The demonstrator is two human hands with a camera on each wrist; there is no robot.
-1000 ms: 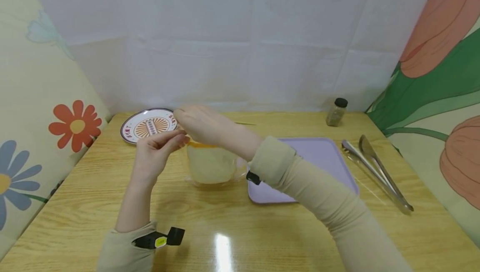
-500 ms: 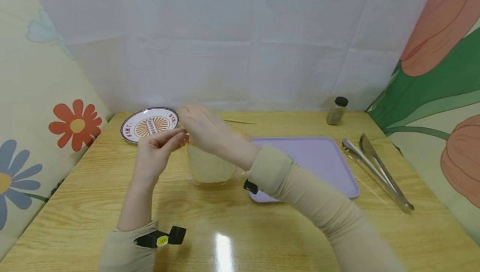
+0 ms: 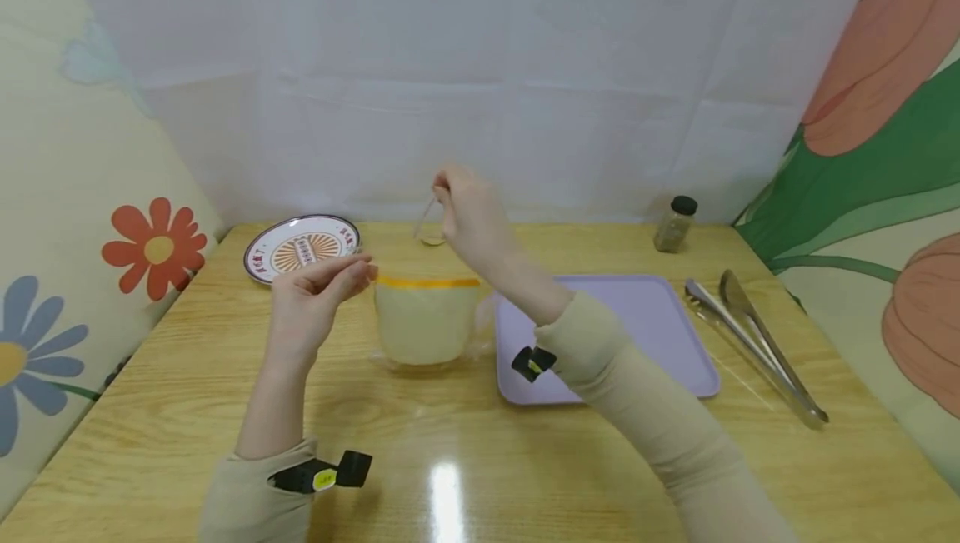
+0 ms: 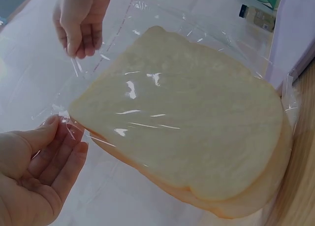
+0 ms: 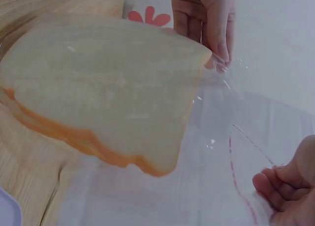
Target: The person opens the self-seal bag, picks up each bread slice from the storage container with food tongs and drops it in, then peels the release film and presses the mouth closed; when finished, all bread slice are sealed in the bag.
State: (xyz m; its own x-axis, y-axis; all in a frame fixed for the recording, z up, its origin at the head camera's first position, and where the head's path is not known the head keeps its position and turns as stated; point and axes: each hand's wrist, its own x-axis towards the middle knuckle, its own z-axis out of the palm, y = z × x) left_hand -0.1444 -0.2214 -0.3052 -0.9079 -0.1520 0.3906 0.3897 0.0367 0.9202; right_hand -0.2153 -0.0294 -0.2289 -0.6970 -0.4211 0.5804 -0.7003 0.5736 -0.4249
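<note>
Slices of white bread (image 3: pixel 426 322) stand in a clear plastic bag (image 4: pixel 120 19), the orange crust uppermost in the head view. My left hand (image 3: pixel 311 301) pinches the bag's near-left top corner beside the bread, which the left wrist view shows close up. Higher and to the right, my right hand (image 3: pixel 480 222) pinches a thin clear strip (image 3: pixel 423 218) at the bag's mouth. A red dashed line (image 5: pixel 256 146) runs along this strip to my right fingertips in the right wrist view. Where the strip joins the bag is hard to make out.
A patterned plate (image 3: pixel 300 247) sits at the back left. On the right lie a lilac tray (image 3: pixel 637 322) and metal tongs (image 3: pixel 750 343); a black-capped spice jar (image 3: pixel 675 225) stands behind. White cloth (image 3: pixel 480 93) hangs along the table's back.
My right hand has moved right and up from beside the left hand, drawing the clear strip with it. The bread's top edge has come into view. My left hand has stayed in place.
</note>
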